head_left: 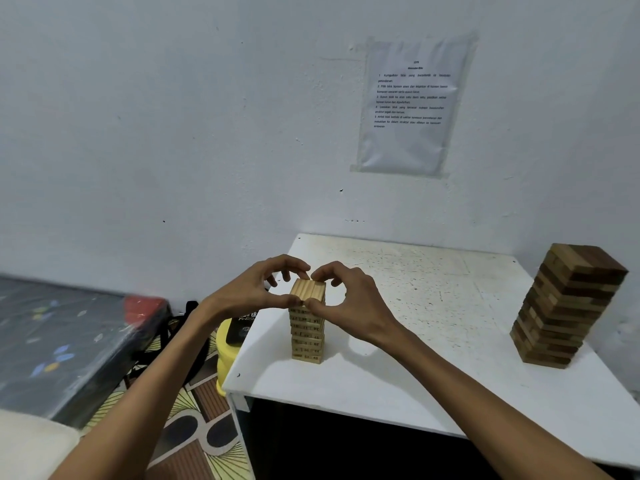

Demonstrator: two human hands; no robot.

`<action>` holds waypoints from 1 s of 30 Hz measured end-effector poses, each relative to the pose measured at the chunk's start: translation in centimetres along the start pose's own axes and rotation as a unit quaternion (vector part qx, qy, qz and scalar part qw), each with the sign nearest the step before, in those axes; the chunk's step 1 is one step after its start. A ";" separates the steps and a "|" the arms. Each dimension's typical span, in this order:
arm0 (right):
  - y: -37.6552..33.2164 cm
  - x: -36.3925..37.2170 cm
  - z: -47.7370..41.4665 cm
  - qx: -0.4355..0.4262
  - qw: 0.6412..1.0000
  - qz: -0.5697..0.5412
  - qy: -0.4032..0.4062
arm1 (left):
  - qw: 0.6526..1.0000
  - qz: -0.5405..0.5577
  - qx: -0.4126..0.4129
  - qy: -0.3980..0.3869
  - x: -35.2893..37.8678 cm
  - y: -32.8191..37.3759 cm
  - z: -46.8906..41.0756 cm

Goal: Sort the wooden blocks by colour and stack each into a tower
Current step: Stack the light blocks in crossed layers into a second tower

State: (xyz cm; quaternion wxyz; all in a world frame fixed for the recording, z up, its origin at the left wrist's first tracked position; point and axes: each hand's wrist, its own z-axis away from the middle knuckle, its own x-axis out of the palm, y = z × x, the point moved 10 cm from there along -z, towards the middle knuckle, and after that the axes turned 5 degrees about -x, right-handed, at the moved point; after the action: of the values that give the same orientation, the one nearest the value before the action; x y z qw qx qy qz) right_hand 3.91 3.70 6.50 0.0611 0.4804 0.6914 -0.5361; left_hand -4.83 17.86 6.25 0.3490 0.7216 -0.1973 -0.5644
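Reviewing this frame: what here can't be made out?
Head view only.
Light tower: printed marks too small to read; the left hand and right hand pinching its top layer hide that layer's edges.
Wall sheet: text too small.
Yellow tub: partly behind the table edge.

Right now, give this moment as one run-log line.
left hand: pinches light tower top | right hand: pinches same top | light tower: upright on white table | dark tower: apart, untouched

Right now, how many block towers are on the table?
2. Light tower near the left edge of the table, top pinched by left hand and right hand; dark tower at its right side.
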 end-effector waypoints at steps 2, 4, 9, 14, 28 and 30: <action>0.1 0.0 0.0 0.001 1.000 -0.003 0.003 | 1.000 -0.002 0.002 -0.001 0.1 0.1 0.0; 0.1 -0.1 0.1 0.000 1.000 -0.002 0.003 | 1.000 0.001 0.004 0.000 0.1 0.2 0.0; 0.0 0.0 0.2 -0.006 1.000 0.002 -0.001 | 1.000 0.005 0.004 -0.002 0.1 0.1 0.1; 0.3 0.3 0.1 -0.003 1.000 0.001 -0.002 | 1.000 0.031 0.002 0.000 0.1 -0.4 0.3; 4.2 0.7 2.7 0.063 0.995 -0.071 0.016 | 0.981 0.184 -0.058 0.014 1.5 -4.3 2.0; 6.1 2.3 4.1 0.086 0.995 -0.053 -0.018 | 0.985 0.150 -0.081 -0.006 2.8 -6.1 2.8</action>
State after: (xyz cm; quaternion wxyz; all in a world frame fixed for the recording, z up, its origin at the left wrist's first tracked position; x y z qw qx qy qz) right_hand 5.39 1.63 -0.78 0.0033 0.4370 0.6661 -0.6044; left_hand -7.40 19.34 -0.42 0.4854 0.6498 -0.2589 -0.5244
